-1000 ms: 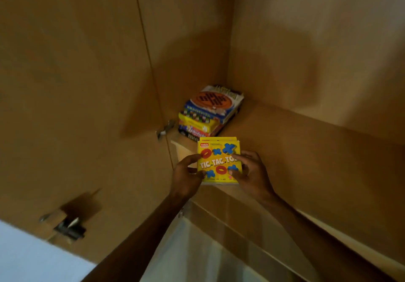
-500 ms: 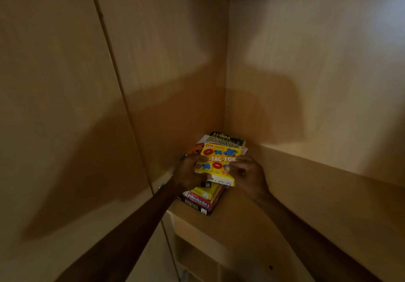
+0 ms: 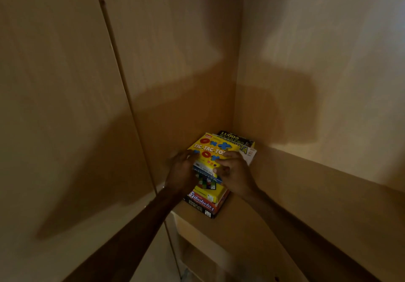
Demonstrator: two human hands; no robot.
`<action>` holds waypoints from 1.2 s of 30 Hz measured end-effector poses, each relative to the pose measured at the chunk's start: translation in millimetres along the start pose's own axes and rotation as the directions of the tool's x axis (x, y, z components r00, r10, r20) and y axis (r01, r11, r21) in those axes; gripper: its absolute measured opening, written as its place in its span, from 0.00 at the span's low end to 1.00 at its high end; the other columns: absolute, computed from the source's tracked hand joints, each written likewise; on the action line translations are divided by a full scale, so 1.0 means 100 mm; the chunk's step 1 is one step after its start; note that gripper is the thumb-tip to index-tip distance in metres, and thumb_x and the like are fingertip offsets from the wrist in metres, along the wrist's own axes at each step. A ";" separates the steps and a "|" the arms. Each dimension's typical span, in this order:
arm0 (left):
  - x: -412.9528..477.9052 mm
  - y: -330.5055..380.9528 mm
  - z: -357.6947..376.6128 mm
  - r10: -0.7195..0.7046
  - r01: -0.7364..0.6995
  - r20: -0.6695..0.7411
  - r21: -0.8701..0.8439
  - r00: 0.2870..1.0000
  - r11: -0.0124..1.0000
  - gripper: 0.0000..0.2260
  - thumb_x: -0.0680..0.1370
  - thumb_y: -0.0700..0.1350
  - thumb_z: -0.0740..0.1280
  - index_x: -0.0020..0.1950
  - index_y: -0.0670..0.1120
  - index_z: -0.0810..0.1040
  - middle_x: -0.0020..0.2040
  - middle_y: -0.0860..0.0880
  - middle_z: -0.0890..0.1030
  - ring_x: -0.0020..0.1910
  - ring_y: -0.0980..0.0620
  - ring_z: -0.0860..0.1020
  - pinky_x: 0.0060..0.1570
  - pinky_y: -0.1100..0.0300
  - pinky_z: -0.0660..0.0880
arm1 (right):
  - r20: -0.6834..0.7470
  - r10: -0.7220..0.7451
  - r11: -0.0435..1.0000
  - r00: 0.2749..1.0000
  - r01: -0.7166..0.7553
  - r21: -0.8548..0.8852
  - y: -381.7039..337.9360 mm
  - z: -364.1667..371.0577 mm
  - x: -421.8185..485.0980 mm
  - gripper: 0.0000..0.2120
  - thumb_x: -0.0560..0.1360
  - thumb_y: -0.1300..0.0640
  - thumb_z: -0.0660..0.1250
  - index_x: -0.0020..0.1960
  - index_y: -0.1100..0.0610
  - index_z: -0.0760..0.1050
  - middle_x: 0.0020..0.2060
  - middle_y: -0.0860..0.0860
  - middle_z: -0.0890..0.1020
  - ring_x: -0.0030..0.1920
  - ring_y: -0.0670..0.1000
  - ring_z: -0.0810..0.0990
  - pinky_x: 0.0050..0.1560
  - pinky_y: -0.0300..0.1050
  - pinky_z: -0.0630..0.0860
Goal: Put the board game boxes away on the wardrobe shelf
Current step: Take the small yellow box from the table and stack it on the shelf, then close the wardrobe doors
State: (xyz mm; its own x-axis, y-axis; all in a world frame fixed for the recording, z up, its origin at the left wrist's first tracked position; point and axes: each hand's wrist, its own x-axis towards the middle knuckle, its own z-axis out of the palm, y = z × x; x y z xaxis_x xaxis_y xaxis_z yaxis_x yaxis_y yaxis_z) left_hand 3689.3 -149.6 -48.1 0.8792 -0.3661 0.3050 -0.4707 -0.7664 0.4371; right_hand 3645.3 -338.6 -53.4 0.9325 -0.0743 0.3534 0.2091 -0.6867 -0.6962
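Hands both on yellow Tic Tac Toe box (image 3: 210, 148), one at each side, close together but not touching. Left hand (image 3: 182, 172) grips the box's left edge, fingers curled over the top face. Right hand (image 3: 232, 173) pinches the near right corner, fingers bent on top and thumb at the front edge. The box is flat, rectangular, glossy cardboard with red rings and blue crosses printed on it. It sits on top of the stack of game boxes (image 3: 207, 184) in the back left corner of the wardrobe shelf (image 3: 258, 229) (cannot tell if it is fully resting or slightly lifted at the near edge). The stack is flat cardboard boxes, edges uneven: black Ludo box (image 3: 235, 138) pokes out behind, red Tambola box (image 3: 202, 202) near the bottom, black box (image 3: 198, 209) lowest. Shelf, side panel (image 3: 175, 73) and back panel (image 3: 317, 62) are smooth tan wood laminate with faint grain, dimly lit. Wardrobe door (image 3: 61, 117), same laminate, stands at left.
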 end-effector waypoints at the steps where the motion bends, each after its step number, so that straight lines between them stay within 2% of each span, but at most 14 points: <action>1: 0.00 0.00 0.00 -0.003 0.003 -0.001 -0.006 1.000 1.000 0.32 0.69 0.37 0.72 0.72 0.47 0.71 0.71 0.45 0.70 0.70 0.44 0.66 0.70 0.50 0.68 | -0.006 0.000 1.000 1.000 0.000 -0.007 0.00 0.01 0.01 0.19 0.74 0.57 0.72 0.62 0.63 0.78 0.64 0.57 0.72 0.66 0.53 0.71 0.59 0.47 0.77; 8: -0.03 -0.03 -0.03 -0.002 0.002 0.001 -0.008 1.000 1.000 0.30 0.71 0.41 0.72 0.72 0.48 0.70 0.72 0.46 0.70 0.72 0.45 0.65 0.71 0.50 0.66 | 0.053 -0.023 0.999 0.998 0.025 -0.036 0.03 -0.01 -0.01 0.19 0.76 0.56 0.69 0.65 0.60 0.76 0.67 0.57 0.71 0.70 0.53 0.65 0.63 0.53 0.75; 9: -0.05 -0.01 -0.03 -0.003 0.002 -0.010 -0.021 1.000 1.000 0.28 0.72 0.39 0.70 0.72 0.47 0.70 0.72 0.45 0.70 0.72 0.44 0.65 0.72 0.50 0.65 | 0.067 -0.032 0.998 0.997 0.035 -0.044 0.04 -0.01 -0.03 0.19 0.76 0.55 0.68 0.65 0.59 0.76 0.67 0.57 0.72 0.71 0.52 0.65 0.63 0.52 0.74; 11: -0.14 0.05 -0.05 -0.024 0.023 -0.007 -0.067 1.000 0.997 0.24 0.74 0.38 0.67 0.71 0.44 0.71 0.73 0.44 0.69 0.73 0.43 0.65 0.73 0.50 0.64 | 0.059 -0.048 0.998 0.997 0.051 -0.039 0.05 -0.03 -0.09 0.18 0.76 0.56 0.68 0.65 0.58 0.76 0.64 0.55 0.75 0.71 0.50 0.66 0.64 0.39 0.71; 12: -0.18 0.07 -0.05 -0.041 0.041 -0.002 -0.105 0.999 0.994 0.23 0.75 0.38 0.66 0.71 0.43 0.71 0.72 0.43 0.70 0.72 0.43 0.66 0.71 0.49 0.66 | 0.029 -0.046 0.999 0.999 0.046 -0.016 0.04 -0.05 -0.13 0.17 0.76 0.57 0.68 0.63 0.58 0.77 0.63 0.54 0.76 0.69 0.49 0.67 0.62 0.32 0.67; 13: -0.25 0.08 -0.05 -0.049 0.048 -0.007 -0.148 0.999 0.988 0.22 0.76 0.39 0.66 0.70 0.43 0.71 0.71 0.43 0.71 0.71 0.43 0.67 0.69 0.47 0.69 | -0.019 -0.049 0.999 0.999 0.049 0.019 0.01 -0.07 -0.19 0.16 0.75 0.59 0.69 0.62 0.59 0.78 0.61 0.54 0.76 0.67 0.48 0.69 0.60 0.29 0.66; 16: -0.43 0.15 -0.04 -0.114 0.100 -0.040 -0.254 0.993 0.962 0.19 0.75 0.41 0.67 0.66 0.48 0.75 0.66 0.47 0.75 0.65 0.47 0.73 0.60 0.48 0.76 | -0.110 -0.051 0.988 0.993 0.066 0.137 -0.05 -0.14 -0.39 0.13 0.74 0.62 0.69 0.58 0.58 0.80 0.56 0.51 0.79 0.58 0.46 0.77 0.55 0.34 0.74; 20: -0.81 0.35 -0.02 -0.248 0.199 -0.070 -0.407 0.966 0.892 0.15 0.75 0.40 0.70 0.62 0.47 0.79 0.57 0.52 0.77 0.56 0.52 0.77 0.50 0.60 0.72 | -0.091 0.078 0.963 0.993 -0.051 0.265 -0.16 -0.24 -0.82 0.13 0.75 0.61 0.70 0.59 0.57 0.80 0.49 0.47 0.82 0.50 0.41 0.80 0.48 0.27 0.73; 23: -1.22 0.48 0.04 -0.270 0.207 -0.068 -0.474 0.961 0.856 0.16 0.74 0.39 0.71 0.61 0.47 0.79 0.57 0.50 0.80 0.55 0.51 0.79 0.50 0.60 0.72 | -0.044 0.190 0.935 0.981 -0.167 0.313 -0.18 -0.26 -1.21 0.12 0.74 0.58 0.70 0.57 0.54 0.80 0.42 0.46 0.82 0.45 0.43 0.81 0.47 0.37 0.75; 26: -1.70 0.69 0.04 -0.353 0.291 -0.014 -0.536 0.936 0.793 0.15 0.75 0.38 0.70 0.60 0.48 0.79 0.58 0.51 0.80 0.53 0.53 0.78 0.45 0.64 0.72 | 0.026 0.283 0.885 0.959 -0.272 0.379 -0.24 -0.25 -1.67 0.10 0.72 0.55 0.71 0.52 0.46 0.80 0.42 0.45 0.83 0.45 0.48 0.82 0.49 0.47 0.79; 29: -2.23 0.85 0.04 -0.388 0.321 0.008 -0.578 0.922 0.750 0.14 0.76 0.38 0.69 0.60 0.48 0.79 0.58 0.51 0.80 0.53 0.53 0.79 0.43 0.70 0.73 | 0.077 0.332 0.853 0.940 -0.334 0.401 -0.36 -0.25 -2.21 0.10 0.73 0.57 0.71 0.52 0.47 0.81 0.43 0.47 0.84 0.47 0.48 0.82 0.50 0.45 0.79; 32: -2.73 0.97 -0.02 -0.415 0.357 0.033 -0.576 0.909 0.736 0.14 0.76 0.37 0.68 0.61 0.46 0.79 0.56 0.53 0.80 0.50 0.59 0.78 0.44 0.72 0.74 | 0.131 0.370 0.832 0.920 -0.390 0.395 -0.50 -0.30 -2.71 0.09 0.74 0.60 0.70 0.53 0.50 0.80 0.43 0.46 0.83 0.47 0.48 0.82 0.49 0.43 0.78; 36: -3.41 1.04 -0.08 -0.405 0.391 0.105 -0.557 0.908 0.732 0.14 0.77 0.38 0.66 0.61 0.46 0.79 0.55 0.54 0.81 0.51 0.58 0.79 0.51 0.60 0.77 | 0.149 0.375 0.841 0.915 -0.404 0.360 -0.67 -0.33 -3.32 0.09 0.74 0.58 0.69 0.54 0.50 0.80 0.43 0.48 0.84 0.48 0.47 0.82 0.52 0.41 0.78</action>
State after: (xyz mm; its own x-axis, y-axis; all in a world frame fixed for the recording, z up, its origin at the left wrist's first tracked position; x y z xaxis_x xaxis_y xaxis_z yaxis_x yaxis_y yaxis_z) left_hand 3339.9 -100.3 -99.5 0.9969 -0.0773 0.0110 -0.0419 -0.4104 0.9109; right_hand 3312.6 -292.1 -103.6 0.9755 -0.2180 -0.0309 -0.0945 -0.2878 -0.9530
